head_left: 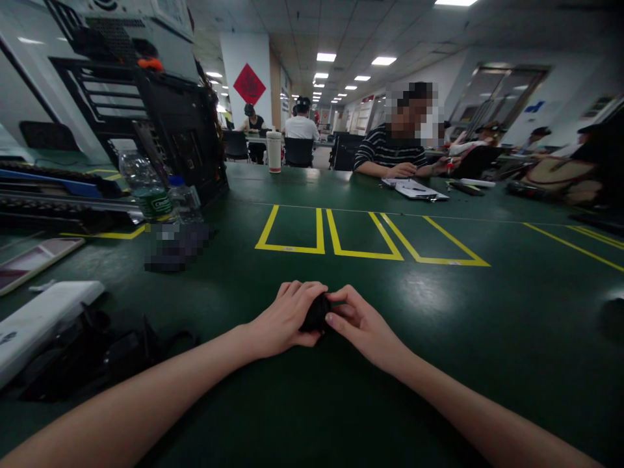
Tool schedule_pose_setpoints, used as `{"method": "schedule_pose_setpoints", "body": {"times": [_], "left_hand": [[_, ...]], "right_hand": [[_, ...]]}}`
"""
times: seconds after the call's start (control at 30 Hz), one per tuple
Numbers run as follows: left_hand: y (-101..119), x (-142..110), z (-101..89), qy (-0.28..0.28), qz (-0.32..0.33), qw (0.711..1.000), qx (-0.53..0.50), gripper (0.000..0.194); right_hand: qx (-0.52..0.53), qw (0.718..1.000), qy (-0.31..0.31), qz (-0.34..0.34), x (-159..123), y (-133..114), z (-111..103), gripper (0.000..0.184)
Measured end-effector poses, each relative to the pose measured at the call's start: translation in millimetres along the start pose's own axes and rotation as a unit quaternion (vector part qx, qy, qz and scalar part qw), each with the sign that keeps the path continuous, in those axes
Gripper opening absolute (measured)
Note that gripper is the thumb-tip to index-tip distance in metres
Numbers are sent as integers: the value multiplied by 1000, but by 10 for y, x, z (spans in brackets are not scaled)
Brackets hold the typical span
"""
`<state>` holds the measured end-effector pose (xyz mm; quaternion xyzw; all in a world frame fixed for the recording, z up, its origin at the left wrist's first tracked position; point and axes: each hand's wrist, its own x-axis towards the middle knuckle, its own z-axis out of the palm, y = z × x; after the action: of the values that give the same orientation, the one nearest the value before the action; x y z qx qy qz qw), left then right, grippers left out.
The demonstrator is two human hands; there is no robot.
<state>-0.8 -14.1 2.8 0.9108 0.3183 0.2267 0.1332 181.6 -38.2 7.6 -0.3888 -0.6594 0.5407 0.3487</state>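
A small, dark, rounded object point(316, 313) rests on the green tabletop point(370, 403) between my hands; its exact kind I cannot make out. My left hand point(288, 317) is curled over it from the left, fingers on top and thumb at the near side, hiding much of it. From the right, my right hand point(364, 326) pinches at its edge with thumb and index finger, the other fingers bent underneath. Beyond the hands, yellow tape outlines point(290, 248) mark several areas on the table.
At left lie a white box-shaped item point(53, 315), black straps or gear point(121, 351) and a phone point(41, 260). Two plastic bottles point(141, 179) stand by a black rack point(180, 136). A cup point(273, 153) stands farther back. Opposite, a person point(394, 153) sits by a clipboard point(416, 189).
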Motion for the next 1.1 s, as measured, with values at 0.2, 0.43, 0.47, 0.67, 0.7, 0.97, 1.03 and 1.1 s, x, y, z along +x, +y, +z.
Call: {"method": "schedule_pose_setpoints", "body": {"times": [0.2,0.43,0.47,0.67,0.7,0.97,1.03,1.1], "left_hand": [[19,-4,-51,-17,-1,1000,-16,63],[-7,-4,-23,-22,-1,1000,-12,64],[-10,-4,-18,-9,1,1000,-7,65],[2,-4,-39,-20,-2,1000,-13,62],[0,-4,-37,-19,-4,1000,-15,62],[-56,2,65,2,-4,1000,-15,67],[-47,1,53,2,2,1000,-11,67],[-25,-3,16,-2,4,1000,-10,65]], "right_hand": [[8,1000,12,22,50,25,-8,21],[-62,998,5,-5,-17,-8,14,26],[-72,997,9,-15,-22,-6,19,27],[-22,1000,18,-2,35,10,3,17],[-13,1000,15,13,46,9,-7,19],[0,1000,-11,15,8,-16,-15,25],[5,1000,-10,5,-4,-13,-7,22],[10,1000,-5,5,5,-1,-6,17]]}}
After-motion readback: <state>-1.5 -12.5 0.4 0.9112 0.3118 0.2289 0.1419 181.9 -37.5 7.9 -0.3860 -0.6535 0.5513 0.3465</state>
